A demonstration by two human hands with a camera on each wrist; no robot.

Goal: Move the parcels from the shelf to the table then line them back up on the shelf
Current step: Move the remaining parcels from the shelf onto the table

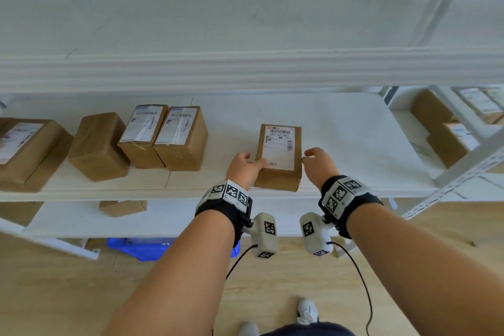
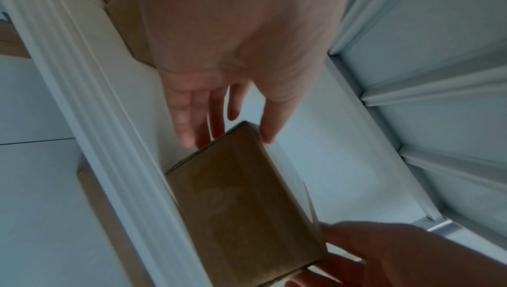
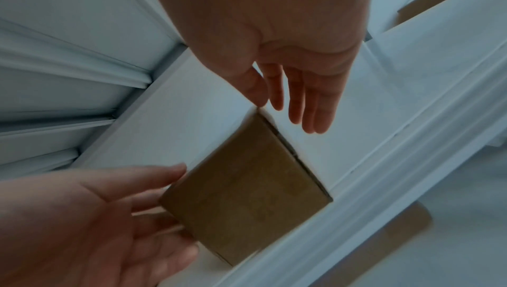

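A brown cardboard parcel (image 1: pixel 278 157) stands at the front edge of the white middle shelf (image 1: pixel 341 144), its white barcoded shipping label facing up; well apart to its left sits a row of four more brown parcels: two labelled ones (image 1: pixel 144 136) (image 1: pixel 182 138) touching side by side, a plain taped one (image 1: pixel 98 146) beside them, and a large labelled one (image 1: pixel 27 153) at the far left.

The label print on the parcel (image 1: pixel 278 157) is too small to be read. The leftmost box (image 1: pixel 26 151) is cut off by the picture's edge. Both wrist views are blurred, and the parcel's far side is hidden there. A lower box (image 1: pixel 122 207) is partly hidden by the shelf (image 1: pixel 354 144).
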